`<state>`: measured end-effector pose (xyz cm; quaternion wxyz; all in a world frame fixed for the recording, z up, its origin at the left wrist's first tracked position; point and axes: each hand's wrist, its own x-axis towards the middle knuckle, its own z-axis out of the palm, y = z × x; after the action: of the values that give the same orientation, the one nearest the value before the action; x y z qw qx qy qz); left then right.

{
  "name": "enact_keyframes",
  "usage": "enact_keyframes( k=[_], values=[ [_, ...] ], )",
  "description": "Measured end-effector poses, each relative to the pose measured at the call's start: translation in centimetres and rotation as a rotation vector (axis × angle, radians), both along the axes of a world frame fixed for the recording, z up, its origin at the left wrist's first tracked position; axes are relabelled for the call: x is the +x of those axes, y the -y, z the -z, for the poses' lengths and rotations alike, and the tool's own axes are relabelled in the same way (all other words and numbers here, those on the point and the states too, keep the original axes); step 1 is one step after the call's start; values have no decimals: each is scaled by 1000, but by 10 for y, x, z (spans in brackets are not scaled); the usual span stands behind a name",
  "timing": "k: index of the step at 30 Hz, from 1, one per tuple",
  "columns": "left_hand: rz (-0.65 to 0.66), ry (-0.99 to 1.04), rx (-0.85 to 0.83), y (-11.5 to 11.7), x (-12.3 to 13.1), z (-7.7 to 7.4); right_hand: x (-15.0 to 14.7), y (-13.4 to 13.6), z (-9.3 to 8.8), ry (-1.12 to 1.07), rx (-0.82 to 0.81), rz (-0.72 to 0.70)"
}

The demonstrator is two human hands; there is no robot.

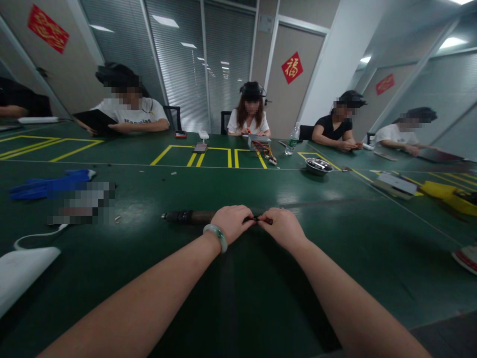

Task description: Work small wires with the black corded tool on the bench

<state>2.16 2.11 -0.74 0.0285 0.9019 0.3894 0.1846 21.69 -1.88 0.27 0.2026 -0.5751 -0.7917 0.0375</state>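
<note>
A dark, long cylindrical tool point(190, 217) lies on the green table point(149, 278), its metal tip pointing left. My left hand point(234, 222), with a bangle at the wrist, rests over the tool's right part, fingers pinched together. Close beside it on the right, my right hand point(283, 226) is also closed, thumb and fingertips pressed together. The fingertips of both hands nearly meet at a small dark piece point(256, 219), too small to make out. Part of the tool is hidden behind my left hand.
Blue gloves point(48, 185), a cabled device point(85, 201) and a white object point(26, 273) lie left. Ahead are a metal bowl point(318, 166), a bottle point(293, 139) and wired parts point(263, 145). Yellow material point(450, 196) is at right. Several people sit across the table.
</note>
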Motion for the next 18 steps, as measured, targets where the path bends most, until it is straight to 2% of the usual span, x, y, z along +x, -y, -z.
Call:
enact_keyframes(
  k=[10, 18],
  values=[
    [-3, 1, -10, 0, 0, 1, -2, 2, -6, -39, -71, 14],
    [-9, 22, -11, -2, 0, 3, 1, 0, -2, -92, -68, 5]
  ],
)
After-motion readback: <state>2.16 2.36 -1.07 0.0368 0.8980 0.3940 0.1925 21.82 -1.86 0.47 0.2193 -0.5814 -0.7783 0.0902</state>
